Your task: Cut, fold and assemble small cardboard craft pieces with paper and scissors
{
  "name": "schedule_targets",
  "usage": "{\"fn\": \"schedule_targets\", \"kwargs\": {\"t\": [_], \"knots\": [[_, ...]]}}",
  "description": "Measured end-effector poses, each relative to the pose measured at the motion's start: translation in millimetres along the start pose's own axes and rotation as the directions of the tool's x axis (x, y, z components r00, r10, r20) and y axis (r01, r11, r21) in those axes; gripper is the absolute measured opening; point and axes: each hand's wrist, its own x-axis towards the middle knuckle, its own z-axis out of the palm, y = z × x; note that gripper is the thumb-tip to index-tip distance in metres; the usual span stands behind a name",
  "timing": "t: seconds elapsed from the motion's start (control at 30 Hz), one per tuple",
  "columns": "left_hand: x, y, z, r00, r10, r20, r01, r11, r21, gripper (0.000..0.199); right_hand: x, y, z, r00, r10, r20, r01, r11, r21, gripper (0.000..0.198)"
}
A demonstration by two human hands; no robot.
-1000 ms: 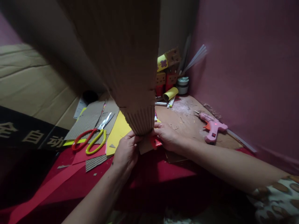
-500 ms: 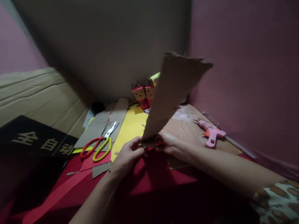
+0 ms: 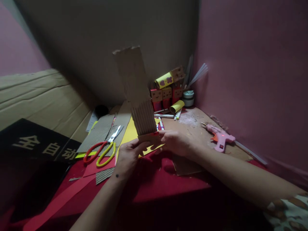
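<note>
Left hand (image 3: 127, 155): it is clamping its thumb and fingers on a small brown piece (image 3: 147, 137) at the strip's foot.
Right hand (image 3: 176, 142): its fingertips are meeting the piece's red end; whether they are pinching, one cannot tell.
Strip (image 3: 136, 80): it is standing upright, leaning slightly left, over the near middle of the tabletop (image 3: 156, 186); whether it is joined to the piece is not showing.
Piece and strip: the person is apparently lining up the two at the foot; the next move is probably calling for a steady left hold while the right is adjusting the red end.
Yellow sheet (image 3: 127, 131): it is lying just behind the left hand.
Scissors (image 3: 103, 150): they are resting toward the tabletop's left edge, blades slightly parted.
Glue gun (image 3: 221, 139): it is lying near the right edge, a red light glowing; no brand is showing legibly.
Figures (image 3: 157, 98): they are standing toward the far right corner.
Carton (image 3: 36, 93): beyond the left edge, its black band is reading "全自动" (fully automatic).
</note>
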Motion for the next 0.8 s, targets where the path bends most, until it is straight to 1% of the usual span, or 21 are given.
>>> {"fn": "schedule_targets", "kwargs": {"t": [0.07, 0.1, 0.17, 0.27, 0.33, 0.4, 0.5, 0.63, 0.7, 0.8], "knots": [[-1, 4, 1, 1.000, -0.023, 0.015, 0.023, 1.000, 0.003, 0.019, -1, 2, 3, 0.987, -0.161, -0.017, 0.158, 0.981, -0.108, 0.028], [-2, 5, 2, 0.999, -0.030, 0.025, 0.030, 1.000, 0.000, 0.019, -2, 4, 4, 0.976, -0.214, -0.028, 0.209, 0.969, -0.131, 0.028], [-2, 6, 3, 0.997, -0.050, 0.052, 0.051, 0.999, -0.016, 0.019, -1, 7, 6, 0.966, -0.256, -0.042, 0.249, 0.959, -0.132, 0.027], [-1, 7, 3, 0.989, -0.078, 0.122, 0.083, 0.996, -0.035, 0.021, 0, 10, 6, 0.968, -0.239, -0.070, 0.230, 0.965, -0.124, 0.022], [1, 7, 3, 0.989, -0.065, 0.135, 0.076, 0.994, -0.076, 0.028, 1, 10, 5, 0.968, -0.237, -0.083, 0.227, 0.967, -0.112, 0.021], [4, 7, 3, 0.993, -0.039, 0.110, 0.053, 0.990, -0.130, 0.033, 2, 10, 5, 0.967, -0.242, -0.083, 0.234, 0.968, -0.095, 0.021], [8, 6, 7, 0.995, -0.032, 0.091, 0.050, 0.978, -0.202, 0.034, 3, 11, 7, 0.970, -0.230, -0.083, 0.221, 0.970, -0.101, 0.023], [14, -1, 14, 0.993, -0.073, 0.093, 0.098, 0.948, -0.302, 0.033, 5, 12, 7, 0.965, -0.225, -0.135, 0.214, 0.973, -0.092, 0.023], [16, -5, 17, 0.991, -0.107, 0.086, 0.129, 0.938, -0.322, 0.033, 5, 13, 7, 0.965, -0.207, -0.160, 0.195, 0.977, -0.087, 0.023], [15, -6, 20, 0.986, -0.162, 0.042, 0.167, 0.926, -0.338, 0.032, 7, 15, 5, 0.972, -0.165, -0.165, 0.152, 0.985, -0.085, 0.024]]}}
